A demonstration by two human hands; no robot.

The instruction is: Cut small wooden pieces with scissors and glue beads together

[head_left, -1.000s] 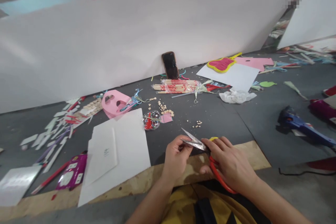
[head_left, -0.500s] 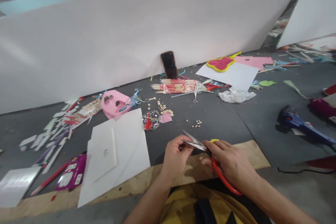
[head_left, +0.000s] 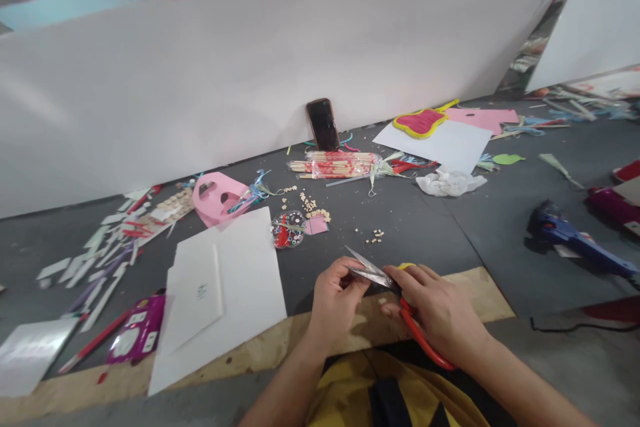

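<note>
Over the front edge of the desk [head_left: 420,227], scissors [head_left: 386,279] are gripped by the right hand [head_left: 435,305], blades parted, cut apparently unfinished; the left hand [head_left: 334,301] is curled at one tip (hold can't be told). Beyond, pale bits [head_left: 378,234] are scattered, presumably done; bagged sticks [head_left: 340,165] are laid toward the back edge.

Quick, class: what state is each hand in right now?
Left hand: closed in a pinch; whether it holds anything cannot be told.
Right hand: closed, holding the open scissors.
</note>
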